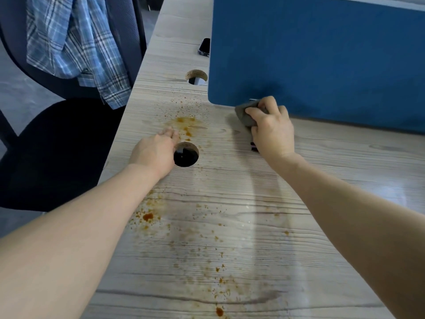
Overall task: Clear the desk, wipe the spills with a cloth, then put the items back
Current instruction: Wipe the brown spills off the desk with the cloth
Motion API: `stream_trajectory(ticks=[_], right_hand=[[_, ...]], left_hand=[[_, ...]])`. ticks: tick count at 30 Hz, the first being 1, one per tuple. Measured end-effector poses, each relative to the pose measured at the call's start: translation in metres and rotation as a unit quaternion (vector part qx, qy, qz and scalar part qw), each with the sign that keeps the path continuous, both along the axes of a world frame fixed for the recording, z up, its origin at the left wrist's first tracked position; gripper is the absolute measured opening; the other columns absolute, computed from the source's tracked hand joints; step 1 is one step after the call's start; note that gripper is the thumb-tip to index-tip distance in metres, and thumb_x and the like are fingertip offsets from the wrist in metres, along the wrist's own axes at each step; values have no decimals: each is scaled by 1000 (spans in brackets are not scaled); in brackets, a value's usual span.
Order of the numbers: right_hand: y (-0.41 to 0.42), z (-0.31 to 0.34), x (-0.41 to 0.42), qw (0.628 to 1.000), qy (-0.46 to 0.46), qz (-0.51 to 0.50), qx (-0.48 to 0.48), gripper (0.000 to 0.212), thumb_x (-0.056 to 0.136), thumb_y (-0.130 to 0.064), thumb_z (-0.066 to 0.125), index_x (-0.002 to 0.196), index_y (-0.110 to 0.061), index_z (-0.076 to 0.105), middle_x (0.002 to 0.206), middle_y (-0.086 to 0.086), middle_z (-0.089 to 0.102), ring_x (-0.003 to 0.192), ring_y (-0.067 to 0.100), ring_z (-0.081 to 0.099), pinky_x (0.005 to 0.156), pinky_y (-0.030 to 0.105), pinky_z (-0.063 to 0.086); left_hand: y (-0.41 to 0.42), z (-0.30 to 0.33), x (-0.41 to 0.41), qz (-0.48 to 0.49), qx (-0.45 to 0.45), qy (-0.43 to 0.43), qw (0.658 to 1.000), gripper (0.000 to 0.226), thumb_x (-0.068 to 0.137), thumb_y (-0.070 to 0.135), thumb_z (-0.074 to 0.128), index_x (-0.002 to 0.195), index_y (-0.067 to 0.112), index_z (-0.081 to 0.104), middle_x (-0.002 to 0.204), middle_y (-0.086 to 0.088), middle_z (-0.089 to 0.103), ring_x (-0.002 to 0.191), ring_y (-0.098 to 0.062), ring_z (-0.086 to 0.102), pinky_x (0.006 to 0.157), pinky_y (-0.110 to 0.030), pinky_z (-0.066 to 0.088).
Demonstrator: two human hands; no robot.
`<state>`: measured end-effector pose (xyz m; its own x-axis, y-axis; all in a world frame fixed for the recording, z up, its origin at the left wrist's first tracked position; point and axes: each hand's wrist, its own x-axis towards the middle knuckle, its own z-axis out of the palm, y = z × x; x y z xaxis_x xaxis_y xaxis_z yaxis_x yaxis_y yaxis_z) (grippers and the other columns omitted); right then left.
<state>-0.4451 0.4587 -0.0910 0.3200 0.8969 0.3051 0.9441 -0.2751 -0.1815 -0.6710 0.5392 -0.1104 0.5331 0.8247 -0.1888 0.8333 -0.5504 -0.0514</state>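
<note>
Hands: right hand [271, 130] grips a bunched grey cloth [246, 116] at centre-right of frame, pressed to the desk [253, 187] at the foot of the blue divider [322, 54]. Left hand [158, 148] lies flat w/ fingers straight, just left of the round cable hole [185, 155], holding nothing.
Progress: desk looks mostly cleared already; wiping appears barely begun. Orange-brown spill [186, 125] sits just beyond the left fingertips; more spots [148, 217] run down thru lower centre.
Left to do: prob. most of the wiping, then putting items back.
Around: phone [204, 47] at upper centre, tucked by the divider edge; small dark item [253, 146] under the right hand, can't tell what. Plaid shirt [76, 42] over a chair [128, 31], upper left.
In the way: cable hole and divider edge may catch the cloth.
</note>
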Motion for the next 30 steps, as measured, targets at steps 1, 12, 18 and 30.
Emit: stream_trajectory(ticks=[1, 12, 18, 30], right_hand=[[2, 1, -2, 1000, -14, 9, -18, 30, 85, 1, 53, 110, -9, 65, 120, 14, 50, 97, 40, 45, 58, 37, 45], [-19, -6, 37, 988, -64, -10, -143, 34, 91, -8, 52, 121, -20, 61, 126, 6, 41, 104, 35, 41, 62, 35, 39], [-11, -7, 34, 986, 57, -152, -32, 41, 88, -8, 47, 124, -24, 60, 121, 9, 44, 97, 35, 50, 70, 34, 37], [10, 3, 20, 963, -38, -120, -238, 26, 84, -6, 63, 109, -9, 60, 140, 14, 24, 117, 37, 33, 66, 37, 36]], left_hand=[[0, 0, 0, 2, 1, 0, 1000, 54, 100, 14, 33, 151, 19, 18, 159, -1, 11, 138, -23, 34, 101, -38, 41], [-1, 0, 1, 0, 15, -11, 1000, 53, 99, 11, 35, 150, 16, 23, 159, -2, 15, 139, -22, 32, 100, -38, 40], [0, -2, 0, -7, 23, -6, 1000, 54, 98, 11, 36, 150, 16, 22, 159, -2, 15, 137, -23, 35, 99, -39, 42], [1, -4, -1, 1, 10, -8, 1000, 56, 98, 10, 36, 151, 18, 19, 159, 0, 12, 139, -22, 33, 104, -40, 41]])
